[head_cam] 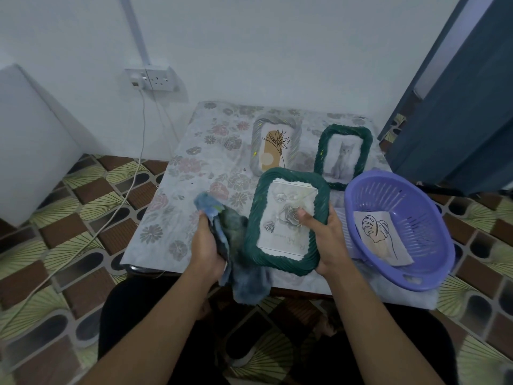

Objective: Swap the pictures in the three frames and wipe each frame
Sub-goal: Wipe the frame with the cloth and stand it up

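Note:
My right hand [326, 240] grips the right side of a dark green rope-edged frame [259, 215], thumb on its glass, holding it tilted above the table's front. The frame shows a pale rose picture [280, 218]. My left hand [206, 245] holds a crumpled blue cloth [236, 240] just left of that frame, and the cloth touches the frame's left edge. Farther back stand a grey frame [258, 134] with a tan plant drawing and a smaller green frame [322, 151] with a cat picture.
A purple plastic basket [433, 218] sits at the table's right front with a leaf line-drawing sheet [383, 237] inside. The floral tablecloth [194, 168] covers the small table. A white cable [133, 173] runs from a wall socket across the patterned floor. A blue door stands right.

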Motion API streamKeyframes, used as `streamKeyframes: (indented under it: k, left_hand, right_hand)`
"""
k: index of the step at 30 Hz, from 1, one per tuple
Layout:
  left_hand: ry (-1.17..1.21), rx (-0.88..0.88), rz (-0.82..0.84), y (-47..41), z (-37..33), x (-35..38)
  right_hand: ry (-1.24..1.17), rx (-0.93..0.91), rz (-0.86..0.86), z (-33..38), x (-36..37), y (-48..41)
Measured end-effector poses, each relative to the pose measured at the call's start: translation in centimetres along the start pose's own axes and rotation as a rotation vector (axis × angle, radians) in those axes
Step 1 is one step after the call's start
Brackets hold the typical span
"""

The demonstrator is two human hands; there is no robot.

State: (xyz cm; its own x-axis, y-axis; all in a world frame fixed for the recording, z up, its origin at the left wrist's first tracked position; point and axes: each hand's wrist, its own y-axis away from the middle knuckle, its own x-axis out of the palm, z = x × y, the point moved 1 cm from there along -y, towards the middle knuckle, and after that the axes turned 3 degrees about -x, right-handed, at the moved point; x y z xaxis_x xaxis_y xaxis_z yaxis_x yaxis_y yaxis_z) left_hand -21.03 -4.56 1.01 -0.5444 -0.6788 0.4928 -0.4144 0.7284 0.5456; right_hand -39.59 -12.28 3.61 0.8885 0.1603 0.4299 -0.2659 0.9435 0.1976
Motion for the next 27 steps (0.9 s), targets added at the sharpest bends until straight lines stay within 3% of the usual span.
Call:
streamKeyframes:
  k: [2, 4, 9, 12, 15, 18, 21, 27]
  left_hand:
    - [-0.087, 0.127, 0.009, 0.3, -0.1, 0.4]
    - [-0.339, 0.314, 0.032, 1.3, -0.1, 1.0]
    - [-1.060, 0.659, 0.359, 2.3, 0.9, 2.4]
    - [-1.279, 0.786, 0.339, 0.6, 1.0, 2.7]
    - [-1.328, 0.892, 0.223, -0.4, -0.2, 3.5]
    - [-1.259, 0.839, 0.203, -0.8, -1.6, 4.3]
    - [-1.255, 0.811, 0.209, 0.0, -1.6, 4.8]
    - [-1.315, 0.859, 0.581, 1.7, 2.1, 2.0]
  right_hand:
    - [-0.066, 0.045, 0.004, 0.0, 0.0, 0.2]
    - [-0.092, 0.086, 0.044, 0.0, 0.2, 0.2]
    - [-0.070, 0.165, 0.128, -0.1, 1.0, 0.2]
    - [0.049, 0.213, 0.175, -0.2, 1.4, 0.6]
    - [0.138, 0.257, 0.171, -0.2, 1.5, 1.2]
    - [0.185, 0.278, 0.139, -0.3, 1.9, 1.4]
    - [0.084, 0.238, 0.108, -0.3, 1.7, 1.1]
    - [0.013, 0.175, -0.061, 0.3, -0.5, -0.7]
